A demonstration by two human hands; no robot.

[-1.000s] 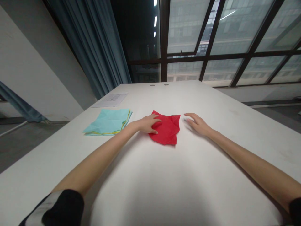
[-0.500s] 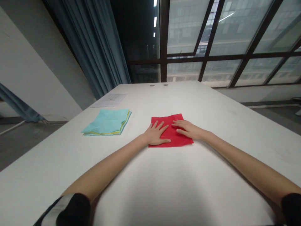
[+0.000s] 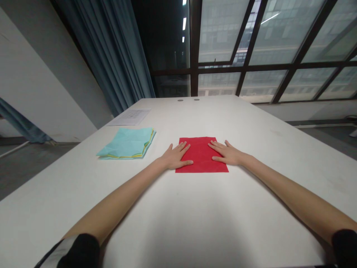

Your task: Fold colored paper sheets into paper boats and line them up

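A red square sheet [image 3: 201, 156], cloth or paper, lies flat in front of me on the white table [image 3: 195, 208]. Spread over its left edge is my left hand [image 3: 175, 155], palm down, with the fingertips resting on the red surface. My right hand [image 3: 227, 152] lies the same way across the right edge, fingers apart. Neither hand grips anything. Parts of the sheet's two side edges are hidden under the hands.
To the left sits a stack of light blue sheets [image 3: 126, 143] with yellow layers showing along its edge. Behind it lies a printed paper [image 3: 129, 117]. Two round grey discs [image 3: 180, 100] mark the far end of the table. A blue curtain [image 3: 111, 52] and windows stand beyond.
My left hand has slid left, towards the sheet's left edge. The right hand has shifted slightly, its fingers spread wider. The red sheet now lies flatter, with straighter edges.
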